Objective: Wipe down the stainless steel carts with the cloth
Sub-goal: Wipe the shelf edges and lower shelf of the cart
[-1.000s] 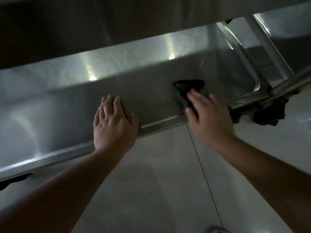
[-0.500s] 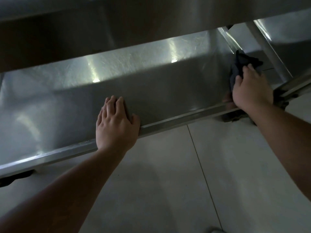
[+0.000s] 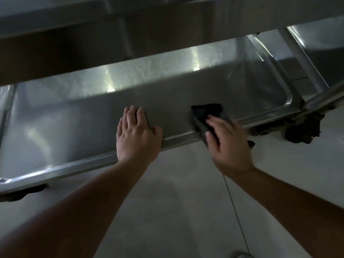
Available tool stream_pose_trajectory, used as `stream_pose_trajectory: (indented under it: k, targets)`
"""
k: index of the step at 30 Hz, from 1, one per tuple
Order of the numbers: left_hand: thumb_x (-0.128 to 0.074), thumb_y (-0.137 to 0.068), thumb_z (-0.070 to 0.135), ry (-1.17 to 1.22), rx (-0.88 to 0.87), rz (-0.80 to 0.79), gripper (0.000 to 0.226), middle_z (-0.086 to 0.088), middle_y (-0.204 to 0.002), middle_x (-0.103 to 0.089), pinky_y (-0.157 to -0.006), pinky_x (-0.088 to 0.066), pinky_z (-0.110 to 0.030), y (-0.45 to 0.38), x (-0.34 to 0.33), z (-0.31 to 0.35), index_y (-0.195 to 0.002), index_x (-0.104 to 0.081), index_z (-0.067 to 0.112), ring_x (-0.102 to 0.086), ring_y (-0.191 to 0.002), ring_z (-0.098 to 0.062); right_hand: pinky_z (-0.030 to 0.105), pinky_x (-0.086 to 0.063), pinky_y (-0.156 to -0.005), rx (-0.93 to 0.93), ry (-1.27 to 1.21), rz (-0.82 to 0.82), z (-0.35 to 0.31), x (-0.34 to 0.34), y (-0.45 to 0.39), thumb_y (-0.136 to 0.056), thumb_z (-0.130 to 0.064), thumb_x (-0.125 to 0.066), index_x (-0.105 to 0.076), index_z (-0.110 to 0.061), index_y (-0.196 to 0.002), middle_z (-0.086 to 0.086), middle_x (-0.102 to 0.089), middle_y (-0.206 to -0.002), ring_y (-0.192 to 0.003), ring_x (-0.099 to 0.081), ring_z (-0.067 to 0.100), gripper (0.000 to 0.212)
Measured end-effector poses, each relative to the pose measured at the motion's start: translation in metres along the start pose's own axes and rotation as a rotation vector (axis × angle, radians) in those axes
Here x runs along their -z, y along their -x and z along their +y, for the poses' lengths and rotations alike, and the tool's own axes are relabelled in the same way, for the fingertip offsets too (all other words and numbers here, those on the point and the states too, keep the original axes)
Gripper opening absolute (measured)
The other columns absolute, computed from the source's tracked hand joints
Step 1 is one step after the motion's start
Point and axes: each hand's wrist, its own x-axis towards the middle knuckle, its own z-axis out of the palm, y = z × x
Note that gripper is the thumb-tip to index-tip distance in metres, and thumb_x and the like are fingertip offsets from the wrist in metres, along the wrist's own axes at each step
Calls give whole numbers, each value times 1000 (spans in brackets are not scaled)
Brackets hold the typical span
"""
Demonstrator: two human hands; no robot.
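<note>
The bottom shelf of a stainless steel cart fills the middle of the head view, under a higher shelf. My left hand lies flat on the shelf's front rim, fingers together, holding nothing. My right hand presses a dark cloth on the shelf and over its front rim, right of the left hand. The right hand is blurred by motion. Part of the cloth is hidden under the palm.
A black caster wheel sits under the cart's right front corner, beside a steel upright. Another dark caster shows at the left. A second steel cart surface stands at the far right. Pale floor tiles lie below.
My right hand has swept the cloth from the shelf's far right corner back left toward the middle of the front rim. The left hand has stayed put.
</note>
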Motion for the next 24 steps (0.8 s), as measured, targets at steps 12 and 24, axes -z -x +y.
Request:
stream_pose_trajectory:
  k: [12, 24]
  targets:
    - [-39, -108, 53, -14, -102, -169, 68, -1, -176, -10, -130, -7, -45, 3, 29, -39, -167, -21, 24, -6, -163, -23, 46, -37, -111, 274, 137, -178, -46, -22, 1, -106, -48, -48, -57, -17, -145, -1, -58, -146, -127, -51, 30, 51]
    - [-36, -107, 52, -46, -17, -178, 49, -4, -174, -18, -128, -19, -53, 46, 80, -159, -153, -26, 37, -12, -162, -27, 45, -25, -122, 522, 152, -463, -166, -59, -21, -105, -44, -52, -43, -21, -158, -1, -39, -166, -142, -42, 38, 59]
